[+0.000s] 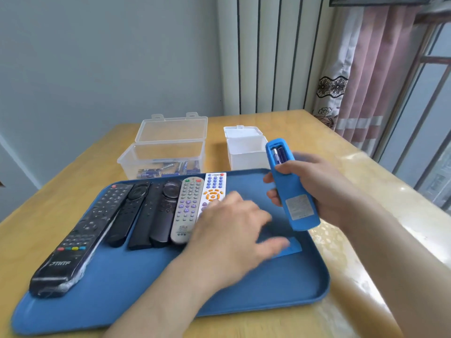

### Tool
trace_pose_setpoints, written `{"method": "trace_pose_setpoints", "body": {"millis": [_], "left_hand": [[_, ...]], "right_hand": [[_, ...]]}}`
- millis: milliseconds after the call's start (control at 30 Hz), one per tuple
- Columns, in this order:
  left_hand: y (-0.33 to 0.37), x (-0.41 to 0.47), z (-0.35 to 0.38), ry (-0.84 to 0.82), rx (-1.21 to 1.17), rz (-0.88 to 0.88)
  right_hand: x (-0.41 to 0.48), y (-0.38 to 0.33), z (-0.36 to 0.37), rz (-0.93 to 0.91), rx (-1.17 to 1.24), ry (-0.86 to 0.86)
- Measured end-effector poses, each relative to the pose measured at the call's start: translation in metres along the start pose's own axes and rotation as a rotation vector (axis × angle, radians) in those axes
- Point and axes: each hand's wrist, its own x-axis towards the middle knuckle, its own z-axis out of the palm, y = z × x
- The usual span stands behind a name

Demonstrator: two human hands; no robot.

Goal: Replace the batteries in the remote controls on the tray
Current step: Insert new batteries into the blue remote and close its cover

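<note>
from your head camera: your right hand [314, 186] grips a blue remote in a soft rubbery sleeve [292, 191], fingers and thumb curled round its middle. it is held tilted above the right end of the tray, back facing you, with a pale rectangular label low on it. its battery bay at the top is uncovered and two cylindrical batteries [278, 154] lie in it side by side.

your left hand [229, 230] is motion-blurred, palm down with fingers loosely spread above the smooth blue plastic tray with rounded corners [122, 289]. its fingertips are at a flat blue battery cover [292, 248] lying on the tray; you cannot tell whether they touch it.

six more remotes lie side by side on the tray's left half: a long black remote in crinkled clear wrap [80, 237], a slim black remote with a round pad [129, 213], a flat matte black remote [146, 215], a glossy black remote [166, 211], a grey remote with purple buttons [186, 208] and a white remote with orange and blue buttons [213, 189], partly under your left hand.

behind the tray stand two boxes, lids up: a clear plastic box [166, 152] holding several loose blue-labelled batteries [168, 169], and a white plastic box [246, 154]. all rest on a glossy wooden table [366, 289].
</note>
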Motion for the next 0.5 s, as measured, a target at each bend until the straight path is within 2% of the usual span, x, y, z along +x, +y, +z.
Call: {"method": "trace_pose_setpoints", "body": {"millis": [67, 100, 167, 233, 300, 367, 433, 500], "left_hand": [[0.008, 0.002, 0.002, -0.101, 0.034, 0.06], [0.008, 0.003, 0.001, -0.096, -0.004, 0.08], [0.004, 0.003, 0.003, -0.037, -0.054, 0.113], [0.001, 0.006, 0.006, 0.007, 0.018, 0.172], [-0.001, 0.006, 0.013, 0.109, 0.049, 0.223], [-0.007, 0.007, 0.015, 0.265, 0.004, 0.174], [-0.013, 0.007, 0.007, 0.33, -0.232, 0.001], [-0.019, 0.007, -0.003, 0.322, -0.714, -0.254]], "right_hand": [[0.003, 0.006, 0.001, 0.04, -0.086, -0.022], [0.003, 0.009, 0.002, 0.058, -0.121, -0.043], [0.004, 0.012, 0.004, 0.078, -0.159, -0.092], [0.003, 0.013, 0.004, 0.081, -0.171, -0.122], [0.002, 0.012, 0.003, 0.09, -0.148, -0.143], [0.001, 0.009, -0.002, 0.108, -0.098, -0.205], [-0.002, 0.007, -0.006, 0.103, -0.092, -0.303], [-0.003, 0.007, -0.004, 0.039, -0.047, -0.386]]}}
